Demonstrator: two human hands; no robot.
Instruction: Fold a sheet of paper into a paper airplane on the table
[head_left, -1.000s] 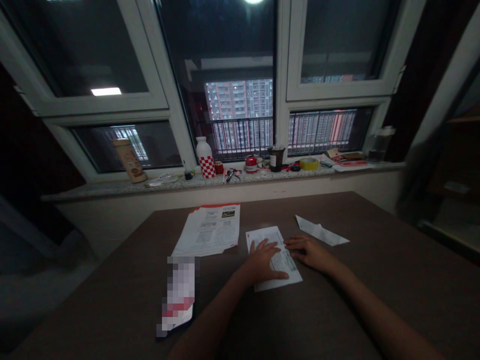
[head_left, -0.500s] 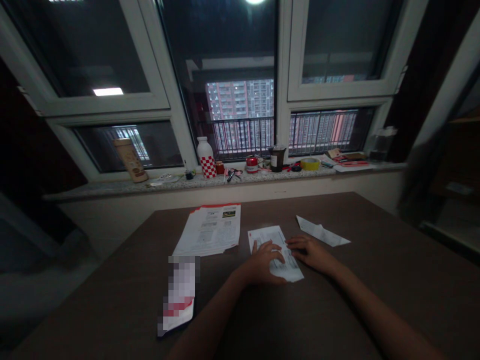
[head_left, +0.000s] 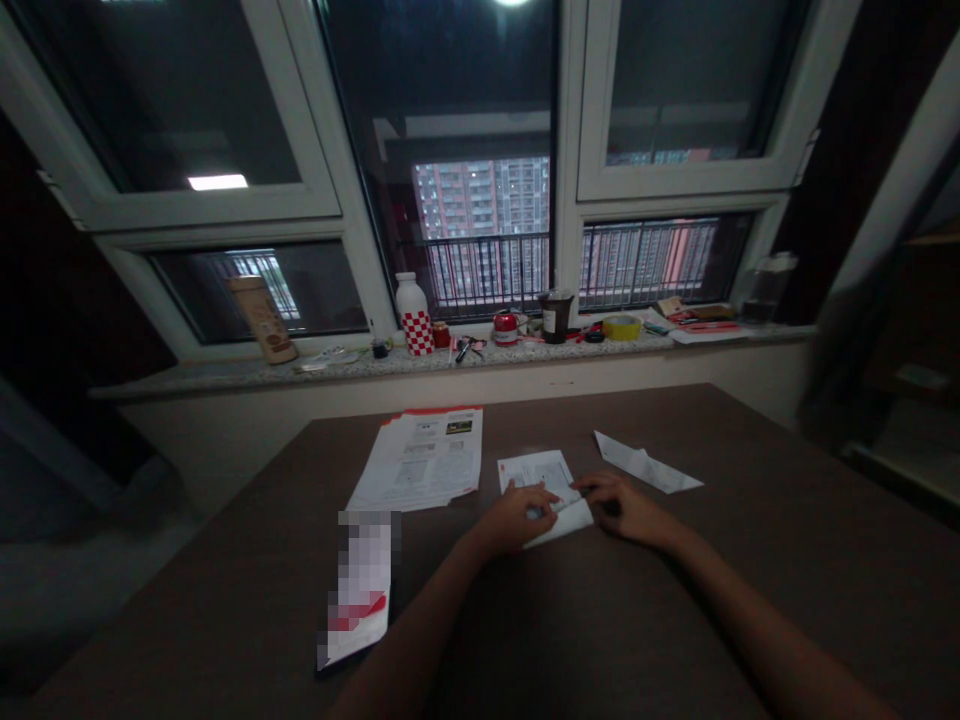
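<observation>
From the head view, the sheet of paper (head_left: 537, 470) on the dark tabletop (head_left: 225, 610) now has its near edge folded up. The left hand (head_left: 514, 519) and right hand (head_left: 628, 511) curl in from either side, fingertips at that fold; whether they pinch it, I cannot tell.

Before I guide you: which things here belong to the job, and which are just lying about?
Job: left hand, right hand, partly folded white sheet.
Lying about: stack of printed papers, second folded sheet, yellow tape roll on the sill.
</observation>
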